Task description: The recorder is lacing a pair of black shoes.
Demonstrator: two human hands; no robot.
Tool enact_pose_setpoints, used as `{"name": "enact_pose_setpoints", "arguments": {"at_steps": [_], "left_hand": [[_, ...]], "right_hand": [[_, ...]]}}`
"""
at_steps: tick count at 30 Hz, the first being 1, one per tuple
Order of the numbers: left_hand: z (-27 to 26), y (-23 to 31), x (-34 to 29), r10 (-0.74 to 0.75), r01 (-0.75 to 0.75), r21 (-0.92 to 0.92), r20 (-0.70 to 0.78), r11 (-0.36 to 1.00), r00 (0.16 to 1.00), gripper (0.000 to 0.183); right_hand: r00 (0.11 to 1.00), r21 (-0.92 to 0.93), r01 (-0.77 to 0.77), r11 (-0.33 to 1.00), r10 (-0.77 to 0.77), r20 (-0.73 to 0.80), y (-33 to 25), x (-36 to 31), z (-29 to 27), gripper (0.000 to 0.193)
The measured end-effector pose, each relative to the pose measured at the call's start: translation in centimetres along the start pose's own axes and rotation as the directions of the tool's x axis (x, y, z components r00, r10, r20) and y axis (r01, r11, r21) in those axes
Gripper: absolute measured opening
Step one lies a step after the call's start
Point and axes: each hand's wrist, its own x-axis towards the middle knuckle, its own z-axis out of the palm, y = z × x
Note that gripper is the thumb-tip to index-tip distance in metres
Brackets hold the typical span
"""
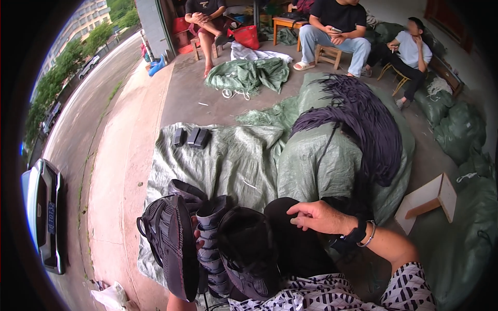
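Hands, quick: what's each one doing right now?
Left hand: mostly hidden behind a dark shoe, fingers closed on it.
Right hand: holds nothing, fingers loosely curled, resting on a black bundle.

Right hand (pixel 317 216) palm down, fingers loosely curled, forearm from lower right, left hand (pixel 197 234) mostly hidden, grip unclear

The shoes (pixel 174 243) are dark grey to black, with a grey ridged sole on the one (pixel 210 243) in the middle. The sleeve (pixel 410 287) shows a black-and-white geometric print. A black strap and a silver bangle (pixel 369 234) circle the wrist. The tarp (pixel 228 160) on the floor is faded green. The pile of cords (pixel 363 119) is dark purple-black. A bucket (pixel 247 36) is red, and a wooden board (pixel 428 199) is pale.
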Motion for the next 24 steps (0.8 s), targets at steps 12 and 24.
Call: {"name": "enact_pose_setpoints", "arguments": {"at_steps": [12, 24], "left_hand": [[1.7, 5.4, 4.4, 0.208, -0.122, -0.4, 0.18, 0.908, 0.961, 0.069], [7.5, 7.2, 7.9, 0.013, -0.021, 0.054, 0.149, 0.998, 0.989, 0.051]], "right_hand": [[0.939, -0.031, 0.332, 0.943, -0.334, -0.08, -3.1, 3.4, 2.3, 0.039], [0.95, 0.051, 0.298, 0.953, -0.302, 0.076, -5.5, 4.4, 2.2, 0.072]]}}
